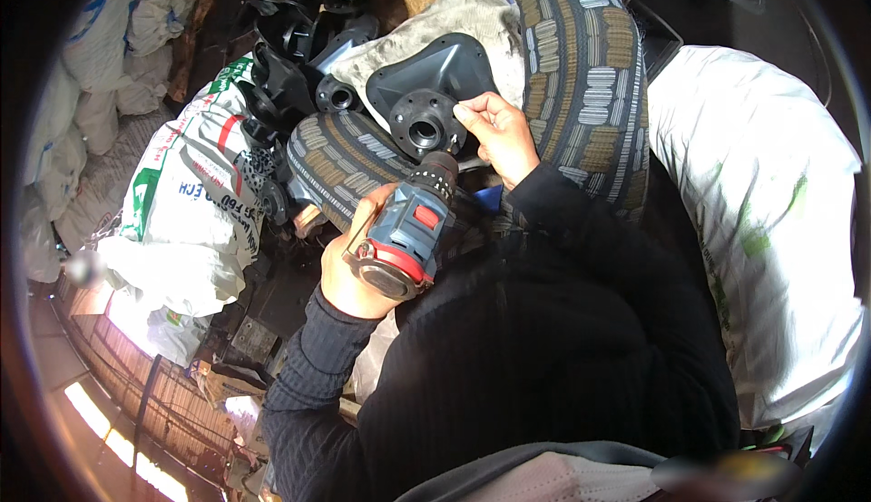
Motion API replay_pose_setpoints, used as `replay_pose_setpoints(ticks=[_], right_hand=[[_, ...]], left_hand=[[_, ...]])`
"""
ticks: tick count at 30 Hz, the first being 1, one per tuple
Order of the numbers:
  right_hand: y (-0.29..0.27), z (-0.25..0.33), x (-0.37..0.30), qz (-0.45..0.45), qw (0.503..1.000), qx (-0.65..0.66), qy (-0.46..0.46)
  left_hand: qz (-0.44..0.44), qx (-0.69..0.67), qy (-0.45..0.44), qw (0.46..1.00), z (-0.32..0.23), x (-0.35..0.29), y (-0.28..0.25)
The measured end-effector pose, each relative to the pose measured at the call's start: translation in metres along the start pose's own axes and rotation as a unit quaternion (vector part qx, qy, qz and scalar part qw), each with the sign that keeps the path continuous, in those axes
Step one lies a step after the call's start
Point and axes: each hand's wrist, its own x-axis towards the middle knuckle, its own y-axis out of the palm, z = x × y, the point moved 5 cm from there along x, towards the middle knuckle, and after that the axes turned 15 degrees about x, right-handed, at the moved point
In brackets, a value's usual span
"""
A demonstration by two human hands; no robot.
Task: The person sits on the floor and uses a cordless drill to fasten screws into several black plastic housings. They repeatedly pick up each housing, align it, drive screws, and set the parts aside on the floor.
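Black flanged part point(429, 101), round-faced, many-holed, open-centred; broad, flared at the back

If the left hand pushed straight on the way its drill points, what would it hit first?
Most likely the black round flange: the drill in the left hand seems aimed at its near right edge, close by the right hand. Depth is hard to judge here.

Long dark sleeves point(311, 366) show fine ribbing.

flanged part point(425, 101): smooth plastic, apparently | drill point(408, 230): matt plastic | trousers point(585, 93): woven cloth | sleeve point(313, 361): ribbed cloth
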Motion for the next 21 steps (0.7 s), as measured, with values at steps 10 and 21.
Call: replay_pose_setpoints(ticks=[10, 21], right_hand=[[-0.001, -0.003, 0.002, 0.004, 1.0, -0.004, -0.001], [-0.002, -0.005, 0.002, 0.029, 0.999, 0.031, -0.032]], left_hand=[[-0.013, -0.025, -0.026, 0.999, -0.004, 0.0, -0.003], [0.154, 0.125, -0.02, 0.98, -0.014, -0.002, 0.017]])
